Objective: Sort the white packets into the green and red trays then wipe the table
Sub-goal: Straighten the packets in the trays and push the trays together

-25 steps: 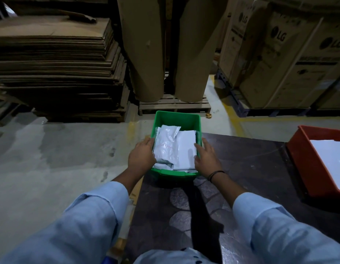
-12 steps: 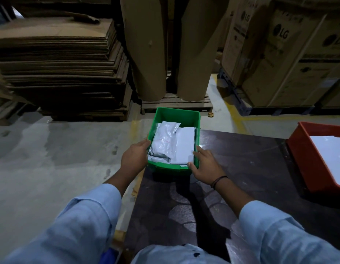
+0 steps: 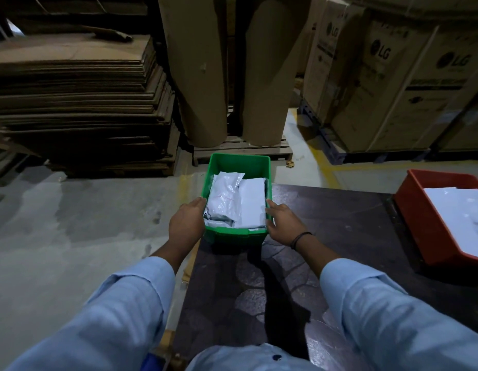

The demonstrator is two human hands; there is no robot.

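While both hands were on the green tray (image 3: 239,167), it sat at the table's (image 3: 339,226) far left corner, its far end hanging past the table edge over the concrete floor (image 3: 85,223). Left hand (image 3: 187,226) was clamped on the tray's left wall near the front corner, fingers curled over the rim. Right hand (image 3: 282,223) was on the right wall, fingers wrapped along the rim, thumb side towards the front; black band (image 3: 299,239) on that wrist. Both sleeves light blue.

White packets (image 3: 236,203) were inside the green tray: a crinkled one on the left, lying partly over others, and a flatter one on the right, touching it. They filled most of the tray floor.

Red tray (image 3: 419,210) sat on the table's right side, well apart from the green one, cut off by the frame edge, with white packets in it too.

Table top was dark with a glossy patterned sheet. Beyond it were stacked flat cardboard (image 3: 77,103), two upright cardboard rolls (image 3: 232,70) on a pallet, and LG cartons (image 3: 393,76).
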